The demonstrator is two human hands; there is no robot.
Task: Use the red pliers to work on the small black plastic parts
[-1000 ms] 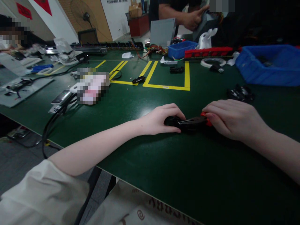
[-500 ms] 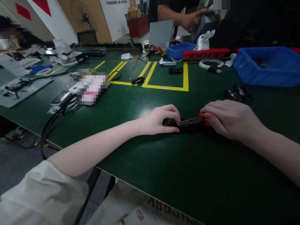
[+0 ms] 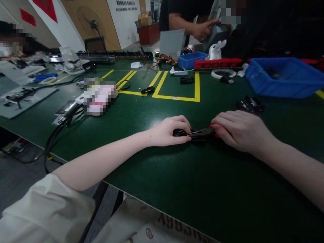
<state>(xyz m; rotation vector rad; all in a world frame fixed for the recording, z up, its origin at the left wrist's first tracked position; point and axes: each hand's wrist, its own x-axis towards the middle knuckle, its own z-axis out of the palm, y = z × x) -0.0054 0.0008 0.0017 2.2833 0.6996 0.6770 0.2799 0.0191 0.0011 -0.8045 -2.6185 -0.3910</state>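
Observation:
My left hand [image 3: 172, 131] is closed round a small black part [image 3: 179, 132] on the green table, thumb on the near side and fingers on the far side. My right hand [image 3: 240, 130] grips the red handles of long-nose pliers [image 3: 204, 132]. The dark jaws point left and reach the black part beside my left fingertips. Whether the jaws are closed on it I cannot tell. More black material lies under the pliers, too dark to make out. Beyond my right hand lie several similar black parts [image 3: 250, 104].
A large blue bin [image 3: 283, 81] stands at the right, a smaller one [image 3: 191, 60] at the back. Yellow tape [image 3: 177, 99] marks the table, with black parts [image 3: 186, 80] about it. A phone [image 3: 100, 99] and cables [image 3: 57, 130] lie left. Across the table a person's hand [image 3: 204, 31] holds a metal box.
The whole view has shifted slightly. Both hands keep their holds, and the pliers stay against the black part with hardly any visible movement.

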